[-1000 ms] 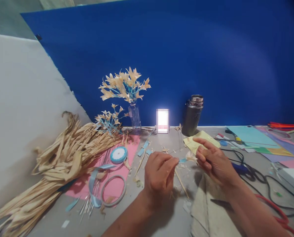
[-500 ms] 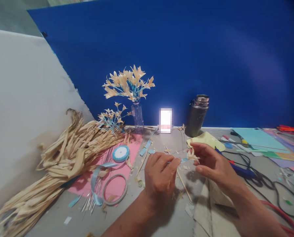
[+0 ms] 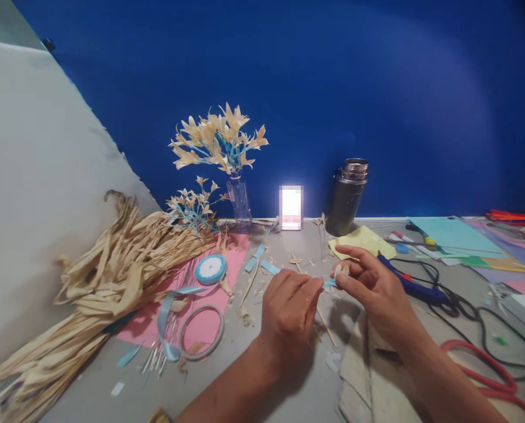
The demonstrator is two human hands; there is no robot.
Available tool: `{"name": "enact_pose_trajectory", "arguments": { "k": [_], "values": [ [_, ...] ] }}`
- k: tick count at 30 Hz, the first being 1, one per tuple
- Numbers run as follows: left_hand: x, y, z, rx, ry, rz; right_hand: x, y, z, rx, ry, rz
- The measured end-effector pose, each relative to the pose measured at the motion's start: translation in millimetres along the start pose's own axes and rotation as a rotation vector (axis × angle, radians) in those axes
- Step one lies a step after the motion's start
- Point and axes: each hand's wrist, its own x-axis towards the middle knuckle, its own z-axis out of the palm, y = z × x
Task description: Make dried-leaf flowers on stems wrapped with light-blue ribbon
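Pinching a narrow strip of light-blue ribbon [image 3: 329,283] between thumb and forefinger, the left hand [image 3: 289,308] is pulling it taut toward a small pale flower [image 3: 342,271], which the right hand [image 3: 372,288] is pinching at its base with the fingertips pressed together. Both hands are working just above the grey table [image 3: 284,388], at about the middle of the view, so the ribbon is meeting the flower right between them; held that close, the strip is staying tight against the thin stem.

At nine o'clock from the hands, a big bundle of dried husks [image 3: 90,294] is lying fanned out, papery, ribbed and straw-coloured. Between the bundle and the hands, a pink sheet [image 3: 209,329] is carrying a flat blue ribbon spool [image 3: 210,269], a loose curl of ribbon and an empty ring [image 3: 201,329]. At eleven o'clock, a small clear bottle [image 3: 238,202] is holding finished flowers [image 3: 218,138] with pointed cream petals on blue-wrapped stems. At one o'clock a dull metal flask [image 3: 346,197] is standing upright. At three o'clock, coloured paper sheets [image 3: 456,241] and black and red cords [image 3: 478,352] are lying loose.
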Motion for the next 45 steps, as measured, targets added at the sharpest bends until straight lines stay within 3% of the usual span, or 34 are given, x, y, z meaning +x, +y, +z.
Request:
{"name": "enact_pose_trajectory", "arguments": {
  "k": [6, 8, 13, 16, 19, 21, 24, 26, 29, 32, 35, 41, 45],
  "values": [
    [0, 1, 0.1, -0.179, -0.004, -0.2, -1, 1, -3, -0.077, -0.023, -0.062],
    [3, 3, -1.1, -0.285, -0.03, -0.362, -2, 2, -5, -0.127, -0.038, -0.091],
    [13, 2, -3.7, -0.607, -0.205, -0.92, -3, 3, -16, -0.354, -0.121, -0.163],
    [14, -1, -2.5, -0.827, -0.308, -1.115, -4, 1, -22, -0.468, -0.184, -0.199],
    [13, -2, -1.0, -0.877, -0.307, -1.147, -3, -2, -25, -0.413, -0.219, -0.218],
    [13, -1, -0.9, -0.788, -0.247, -1.102, -1, -3, -24, -0.325, -0.166, -0.218],
    [13, 2, -1.3, -0.625, -0.149, -1.005, 3, 1, -20, -0.239, -0.061, -0.155],
    [12, 5, -1.2, -0.535, -0.101, -0.914, 5, 4, -15, -0.175, -0.057, -0.065],
    [10, 8, -0.1, -0.453, -0.067, -0.748, 5, 7, -7, -0.032, -0.08, 0.036],
    [9, 11, 1.1, -0.463, -0.071, -0.681, 3, 7, -3, 0.048, -0.039, 0.021],
    [9, 11, 1.8, -0.587, -0.112, -0.83, 3, 5, -6, 0.075, -0.029, 0.008],
    [8, 2, 1.2, -1.155, -0.338, -1.362, 5, 4, -21, 0.066, -0.194, 0.007],
    [8, 2, -0.3, -1.349, -0.506, -1.469, 5, 3, -28, 0.048, -0.309, 0.01]
  ]
}}
